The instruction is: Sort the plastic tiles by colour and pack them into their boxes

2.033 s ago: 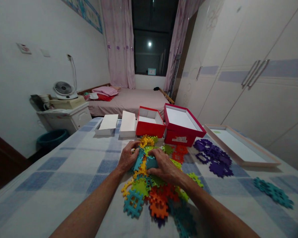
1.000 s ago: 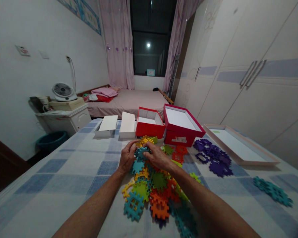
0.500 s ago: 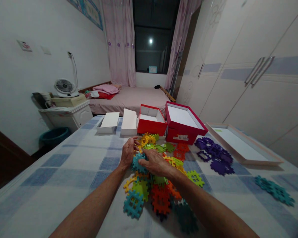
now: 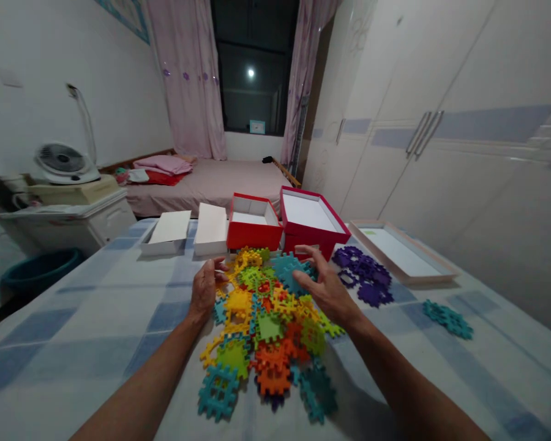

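Note:
A mixed pile of plastic interlocking tiles with notched edges, yellow, lime, orange and teal, lies in front of me, with a lime tile (image 4: 270,327) in its middle. My right hand (image 4: 328,285) grips a teal interlocking tile (image 4: 290,272) between thumb and fingers, above the pile's far right side. At the pile's left edge rests my left hand (image 4: 206,286), its fingers loosely bent and apart beside the yellow tiles (image 4: 248,260). Whether its fingertips touch a tile is hard to see. Nearest me lie a teal window tile (image 4: 219,392) and an orange one (image 4: 274,370).
Purple tiles (image 4: 365,272) form a group on the right, with teal tiles (image 4: 449,318) farther right. Behind the pile stand white boxes (image 4: 211,229), a red box (image 4: 254,236), a crimson box (image 4: 342,233) and a shallow lid (image 4: 434,278). A checked cloth (image 4: 96,343) covers the surface.
My right hand has moved right and away from my left hand, carrying the teal tile off the pile's left side. The view has turned to the right.

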{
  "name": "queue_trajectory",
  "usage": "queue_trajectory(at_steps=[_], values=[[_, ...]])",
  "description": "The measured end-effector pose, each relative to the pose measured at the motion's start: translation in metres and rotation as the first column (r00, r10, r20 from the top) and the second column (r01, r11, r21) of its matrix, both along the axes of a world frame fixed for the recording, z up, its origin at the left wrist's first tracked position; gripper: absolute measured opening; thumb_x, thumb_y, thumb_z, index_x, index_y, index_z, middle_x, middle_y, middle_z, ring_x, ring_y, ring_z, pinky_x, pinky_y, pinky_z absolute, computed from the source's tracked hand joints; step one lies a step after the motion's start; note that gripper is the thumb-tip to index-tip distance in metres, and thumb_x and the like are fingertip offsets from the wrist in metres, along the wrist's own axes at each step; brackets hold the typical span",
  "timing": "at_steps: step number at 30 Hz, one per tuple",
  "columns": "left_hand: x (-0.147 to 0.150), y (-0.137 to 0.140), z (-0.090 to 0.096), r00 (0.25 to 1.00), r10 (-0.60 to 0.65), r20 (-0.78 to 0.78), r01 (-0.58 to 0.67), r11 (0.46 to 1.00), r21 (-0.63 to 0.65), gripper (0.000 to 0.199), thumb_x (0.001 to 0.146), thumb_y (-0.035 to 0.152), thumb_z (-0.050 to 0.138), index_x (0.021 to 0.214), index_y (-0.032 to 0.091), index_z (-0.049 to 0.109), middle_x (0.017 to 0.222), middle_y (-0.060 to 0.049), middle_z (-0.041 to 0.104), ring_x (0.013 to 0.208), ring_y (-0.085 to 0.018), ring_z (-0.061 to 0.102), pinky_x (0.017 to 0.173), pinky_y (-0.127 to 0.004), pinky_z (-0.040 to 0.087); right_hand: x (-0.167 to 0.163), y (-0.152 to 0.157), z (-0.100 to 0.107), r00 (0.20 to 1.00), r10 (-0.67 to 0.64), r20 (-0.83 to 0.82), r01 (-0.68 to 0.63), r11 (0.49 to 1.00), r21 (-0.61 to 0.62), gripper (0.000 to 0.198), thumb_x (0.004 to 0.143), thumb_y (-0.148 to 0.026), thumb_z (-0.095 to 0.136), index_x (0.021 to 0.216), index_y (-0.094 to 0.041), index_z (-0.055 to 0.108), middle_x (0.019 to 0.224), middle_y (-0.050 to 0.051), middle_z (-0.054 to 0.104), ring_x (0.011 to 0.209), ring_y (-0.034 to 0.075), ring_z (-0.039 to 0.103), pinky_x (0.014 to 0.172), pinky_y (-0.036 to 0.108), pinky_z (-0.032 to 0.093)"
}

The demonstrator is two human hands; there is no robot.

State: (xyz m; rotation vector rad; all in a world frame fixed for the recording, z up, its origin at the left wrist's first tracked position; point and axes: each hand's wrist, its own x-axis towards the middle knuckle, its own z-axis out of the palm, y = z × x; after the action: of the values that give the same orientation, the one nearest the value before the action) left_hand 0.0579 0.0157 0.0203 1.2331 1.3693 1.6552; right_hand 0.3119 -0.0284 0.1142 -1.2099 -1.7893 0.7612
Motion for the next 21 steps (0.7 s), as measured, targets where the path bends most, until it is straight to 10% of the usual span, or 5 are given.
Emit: queue_trajectory(at_steps=[4, 10, 21], values=[[-0.002, 0.001, -0.003, 1.0, -0.009, -0.021, 0.009, 1.0, -0.024, 0.059, 0.08, 0.066, 0.041, 0.101, 0.014, 0.061, 0.083, -0.002, 0.061, 0.059, -0.011, 0.056, 0.06, -0.027, 0.049, 0.113, -0.011, -0.013, 0.928, -0.373, 0.023, 0.374, 0.927, -0.029, 0.045, 0.079, -0.042, 0.051, 0.118, -0.021, 0.055, 0.103, 0.006, 0.062, 0.081, 0.018, 0.058, 0.071, 0.031, 0.047], [-0.002, 0.001, -0.002, 0.999, -0.022, -0.041, 0.02, 0.999, -0.046, 0.057, 0.079, 0.065, 0.043, 0.102, 0.016, 0.06, 0.084, -0.001, 0.061, 0.06, -0.012, 0.057, 0.06, -0.027, 0.05, 0.277, -0.027, -0.048, 0.516, -0.843, 0.151, 0.845, 0.53, 0.071, 0.048, 0.067, -0.045, 0.056, 0.104, -0.016, 0.065, 0.095, 0.01, 0.065, 0.083, 0.023, 0.058, 0.079, 0.04, 0.045], [-0.001, 0.0, 0.0, 0.995, 0.053, -0.089, -0.058, 0.996, -0.063, 0.058, 0.077, 0.068, 0.044, 0.098, 0.017, 0.062, 0.082, -0.002, 0.062, 0.068, -0.015, 0.059, 0.065, -0.029, 0.052, 0.303, -0.014, -0.083, 0.573, -0.801, 0.173, 0.81, 0.586, 0.025, 0.04, 0.072, -0.043, 0.052, 0.095, -0.014, 0.066, 0.096, 0.014, 0.068, 0.086, 0.026, 0.062, 0.078, 0.04, 0.047]])
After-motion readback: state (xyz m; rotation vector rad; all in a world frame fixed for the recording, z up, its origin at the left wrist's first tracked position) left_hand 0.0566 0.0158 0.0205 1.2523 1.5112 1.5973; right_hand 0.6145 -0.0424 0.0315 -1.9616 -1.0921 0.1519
